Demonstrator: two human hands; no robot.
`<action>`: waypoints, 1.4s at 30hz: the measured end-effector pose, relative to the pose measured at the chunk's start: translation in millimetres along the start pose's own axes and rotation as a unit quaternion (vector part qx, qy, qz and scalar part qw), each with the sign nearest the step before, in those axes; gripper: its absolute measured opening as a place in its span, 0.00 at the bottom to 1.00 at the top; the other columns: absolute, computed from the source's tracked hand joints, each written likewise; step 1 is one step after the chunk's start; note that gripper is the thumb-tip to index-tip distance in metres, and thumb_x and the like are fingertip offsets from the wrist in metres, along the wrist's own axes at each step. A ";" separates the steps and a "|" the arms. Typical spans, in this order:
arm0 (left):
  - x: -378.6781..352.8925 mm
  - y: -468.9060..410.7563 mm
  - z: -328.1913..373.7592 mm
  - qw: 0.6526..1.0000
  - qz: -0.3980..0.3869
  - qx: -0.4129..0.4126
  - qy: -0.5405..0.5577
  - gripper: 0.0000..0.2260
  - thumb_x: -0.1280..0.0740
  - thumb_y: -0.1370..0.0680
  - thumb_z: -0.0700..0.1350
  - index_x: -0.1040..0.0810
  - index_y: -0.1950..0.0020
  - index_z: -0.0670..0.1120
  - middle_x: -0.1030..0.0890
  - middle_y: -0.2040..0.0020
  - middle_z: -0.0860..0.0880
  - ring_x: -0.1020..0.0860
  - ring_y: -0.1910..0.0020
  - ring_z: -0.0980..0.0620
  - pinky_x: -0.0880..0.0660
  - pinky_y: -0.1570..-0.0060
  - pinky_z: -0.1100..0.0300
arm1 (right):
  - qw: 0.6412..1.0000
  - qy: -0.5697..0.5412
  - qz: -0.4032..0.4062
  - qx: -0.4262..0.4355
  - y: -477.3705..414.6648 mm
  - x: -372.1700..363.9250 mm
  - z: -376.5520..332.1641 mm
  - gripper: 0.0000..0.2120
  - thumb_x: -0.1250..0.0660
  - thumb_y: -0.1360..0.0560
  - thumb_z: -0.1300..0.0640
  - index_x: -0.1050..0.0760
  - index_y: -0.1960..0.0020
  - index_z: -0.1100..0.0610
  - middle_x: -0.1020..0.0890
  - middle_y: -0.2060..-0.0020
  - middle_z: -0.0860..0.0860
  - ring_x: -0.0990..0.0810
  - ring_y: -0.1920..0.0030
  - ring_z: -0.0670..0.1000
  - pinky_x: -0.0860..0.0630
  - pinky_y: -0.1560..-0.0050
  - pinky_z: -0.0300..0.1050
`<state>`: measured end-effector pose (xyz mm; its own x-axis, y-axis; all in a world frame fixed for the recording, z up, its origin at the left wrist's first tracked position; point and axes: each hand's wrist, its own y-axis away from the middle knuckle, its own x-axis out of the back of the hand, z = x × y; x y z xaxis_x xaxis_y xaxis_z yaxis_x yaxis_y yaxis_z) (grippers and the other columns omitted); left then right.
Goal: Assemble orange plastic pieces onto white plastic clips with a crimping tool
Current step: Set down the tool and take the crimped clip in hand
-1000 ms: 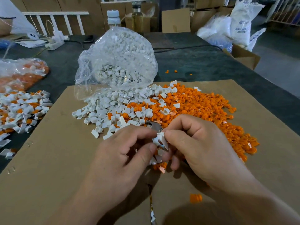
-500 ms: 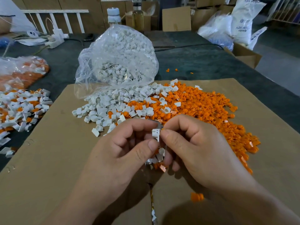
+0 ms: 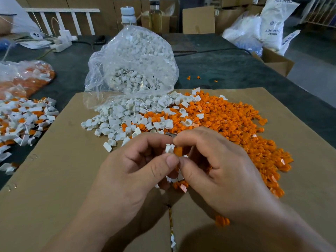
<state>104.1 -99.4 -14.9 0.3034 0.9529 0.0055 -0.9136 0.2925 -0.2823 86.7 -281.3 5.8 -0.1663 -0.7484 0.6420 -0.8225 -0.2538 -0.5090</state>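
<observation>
Our right hand (image 3: 218, 166) is now pinching an orange piece (image 3: 178, 151), newly arrived, against the white clip (image 3: 170, 148) our left hand (image 3: 138, 171) is pinching.

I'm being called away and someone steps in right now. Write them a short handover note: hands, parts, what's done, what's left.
Left hand pinches a white clip; right hand pinches an orange piece against it, not visibly joined yet.
A metal tool tip pokes out behind the fingers; which hand holds it is unclear.
Loose white clips and orange pieces lie heaped on the cardboard, more clips in the clear bag.
Done: a pile of apparently assembled pieces at far left.
Left: crimp this pair, then work through both heaps.
</observation>
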 end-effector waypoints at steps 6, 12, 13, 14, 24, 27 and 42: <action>0.1 -0.8 -1.8 0.999 0.017 -0.010 -0.039 0.18 0.27 0.30 0.66 0.17 0.45 0.59 0.16 0.62 0.49 0.17 0.65 0.52 0.21 0.65 0.62 | 1.000 0.008 -0.013 -0.002 -1.8 -0.8 -0.4 0.10 0.42 0.23 0.44 0.31 0.42 0.41 0.26 0.50 0.36 0.24 0.53 0.38 0.25 0.56 0.39; -5.3 -0.7 0.9 0.999 0.010 -0.023 -0.032 0.16 0.27 0.30 0.66 0.16 0.48 0.59 0.16 0.62 0.49 0.18 0.67 0.53 0.22 0.66 0.64 | 0.999 0.034 0.003 -0.002 -2.5 -2.0 -1.0 0.08 0.44 0.20 0.44 0.29 0.52 0.46 0.25 0.57 0.41 0.23 0.59 0.43 0.26 0.65 0.41; -6.3 -0.4 1.2 0.999 0.009 -0.022 -0.031 0.17 0.27 0.31 0.66 0.16 0.48 0.59 0.16 0.62 0.48 0.18 0.67 0.52 0.22 0.66 0.64 | 0.999 0.032 0.005 -0.010 -2.3 -2.3 -0.9 0.09 0.44 0.20 0.44 0.29 0.53 0.45 0.25 0.58 0.41 0.23 0.59 0.43 0.26 0.66 0.40; -7.2 0.2 1.4 0.999 0.012 -0.021 -0.035 0.17 0.27 0.31 0.67 0.16 0.48 0.59 0.16 0.62 0.48 0.18 0.67 0.51 0.21 0.66 0.63 | 0.999 0.027 0.006 -0.022 -2.0 -2.6 -1.3 0.09 0.44 0.20 0.43 0.29 0.54 0.45 0.26 0.59 0.40 0.23 0.60 0.42 0.27 0.66 0.39; -5.6 -0.7 -4.6 0.937 0.049 -0.188 -0.291 0.15 0.32 0.23 0.55 0.24 0.37 0.58 0.21 0.46 0.62 0.20 0.50 0.55 0.23 0.56 0.54 | 0.944 -0.254 -0.046 -0.204 -0.3 0.6 -7.0 0.15 0.41 0.21 0.40 0.26 0.60 0.46 0.23 0.78 0.50 0.26 0.78 0.44 0.26 0.75 0.40; -5.6 -1.5 -5.8 0.933 0.048 -0.198 -0.296 0.15 0.32 0.23 0.53 0.24 0.36 0.56 0.22 0.45 0.63 0.21 0.48 0.57 0.23 0.53 0.56 | 0.921 -0.302 -0.064 -0.239 -2.2 0.1 -3.8 0.17 0.41 0.23 0.41 0.27 0.62 0.53 0.26 0.80 0.52 0.29 0.80 0.49 0.29 0.76 0.44; -10.9 3.4 -2.3 0.998 0.043 -0.016 -0.038 0.21 0.25 0.35 0.68 0.16 0.47 0.60 0.16 0.60 0.48 0.17 0.64 0.51 0.20 0.64 0.60 | 0.996 -0.048 -0.004 -0.073 0.0 5.2 -4.9 0.09 0.42 0.22 0.42 0.27 0.53 0.45 0.22 0.64 0.45 0.21 0.63 0.46 0.26 0.68 0.43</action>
<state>98.4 -109.0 -18.2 0.2008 0.9782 0.0529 -0.9264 0.2072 -0.3146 83.2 -282.2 12.0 -0.1128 -0.8043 0.5834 -0.8951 -0.1727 -0.4112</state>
